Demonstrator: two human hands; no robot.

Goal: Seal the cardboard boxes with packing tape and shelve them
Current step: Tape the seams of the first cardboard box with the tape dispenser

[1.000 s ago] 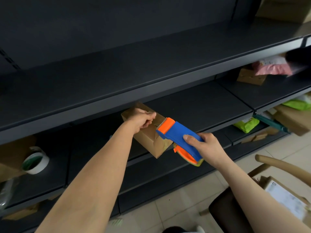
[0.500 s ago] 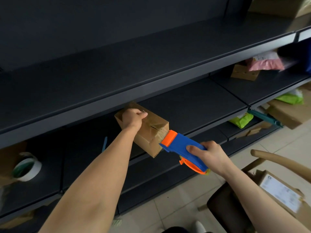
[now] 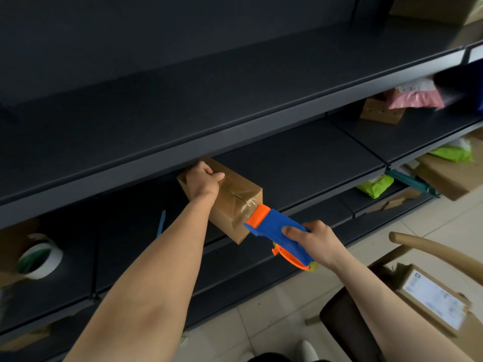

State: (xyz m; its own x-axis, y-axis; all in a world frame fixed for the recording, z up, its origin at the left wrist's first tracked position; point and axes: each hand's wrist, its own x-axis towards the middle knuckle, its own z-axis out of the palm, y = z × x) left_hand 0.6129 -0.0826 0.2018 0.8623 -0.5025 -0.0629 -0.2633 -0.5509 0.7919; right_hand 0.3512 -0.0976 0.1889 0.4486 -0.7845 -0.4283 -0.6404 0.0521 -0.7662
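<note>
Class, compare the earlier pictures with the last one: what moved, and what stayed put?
The right hand drew the tape dispenser along the top of the box, from beside the left hand to the near edge, leaving shiny tape behind. Nothing was let go: the left hand still grips the box's far end, the right hand the dispenser.

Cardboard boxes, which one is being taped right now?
The box gripped by the left hand, with the right hand's blue tape dispenser against its end. The labelled box and the others lie untouched.
</note>
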